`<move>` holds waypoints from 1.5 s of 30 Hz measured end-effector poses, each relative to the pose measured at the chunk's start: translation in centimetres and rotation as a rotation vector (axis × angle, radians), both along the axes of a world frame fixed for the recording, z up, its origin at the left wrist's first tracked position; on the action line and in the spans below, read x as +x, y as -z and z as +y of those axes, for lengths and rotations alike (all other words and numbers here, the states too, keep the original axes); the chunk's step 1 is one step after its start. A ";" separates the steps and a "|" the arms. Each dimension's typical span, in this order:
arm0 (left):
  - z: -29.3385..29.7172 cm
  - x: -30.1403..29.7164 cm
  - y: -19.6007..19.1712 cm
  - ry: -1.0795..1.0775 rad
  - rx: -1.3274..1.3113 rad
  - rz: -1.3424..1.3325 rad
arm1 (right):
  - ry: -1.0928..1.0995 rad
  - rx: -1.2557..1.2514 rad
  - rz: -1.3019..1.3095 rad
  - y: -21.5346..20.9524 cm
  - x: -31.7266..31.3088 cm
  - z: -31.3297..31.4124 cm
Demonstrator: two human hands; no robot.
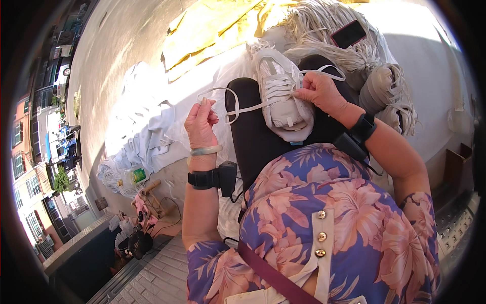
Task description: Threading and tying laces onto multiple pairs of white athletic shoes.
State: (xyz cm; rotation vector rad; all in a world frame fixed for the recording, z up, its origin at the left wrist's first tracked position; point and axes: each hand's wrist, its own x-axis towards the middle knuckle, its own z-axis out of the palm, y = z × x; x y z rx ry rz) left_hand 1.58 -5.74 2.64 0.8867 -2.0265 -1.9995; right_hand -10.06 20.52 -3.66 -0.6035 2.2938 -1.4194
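A white and pale grey sneaker (287, 117) rests on my lap across my dark-trousered legs, its toe pointing away. Flat white laces criss-cross its front. A loose length of shoelace (249, 108) runs from the shoe's left side and loops up to my left hand (201, 125), whose thumb and fingertips are closed on it. My right hand (323, 92) is at the shoe's right edge, thumb and forefinger pinched on the lacing there. Another lace end curls out beyond that hand. The exact grip of the right fingertips is partly hidden.
Bundles of white laces (319, 25) lie ahead, with a dark phone (348, 34) on top. More pale sneakers (383, 91) sit at the right. Yellow cloth (207, 38) spreads ahead, white cloth (142, 126) at the left. A green-labelled bottle (135, 175) lies at the lower left.
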 end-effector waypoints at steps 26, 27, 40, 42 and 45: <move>6.5 -2.9 5.0 0.115 0.050 -0.089 | -0.505 0.233 0.905 -3.9 1.6 -3.0; 6.5 -3.0 5.1 0.106 0.020 -0.097 | -0.508 0.235 0.901 -3.9 1.6 -3.0; 6.2 -3.0 6.8 0.248 -0.744 0.246 | -0.472 0.258 0.909 -3.2 1.5 -2.7; 5.6 -3.7 7.3 0.295 -0.369 -0.067 | -0.474 0.258 0.909 -2.9 1.3 -2.7; 6.1 -3.7 7.2 0.291 -0.396 -0.033 | -0.468 0.256 0.912 -2.4 0.8 -2.5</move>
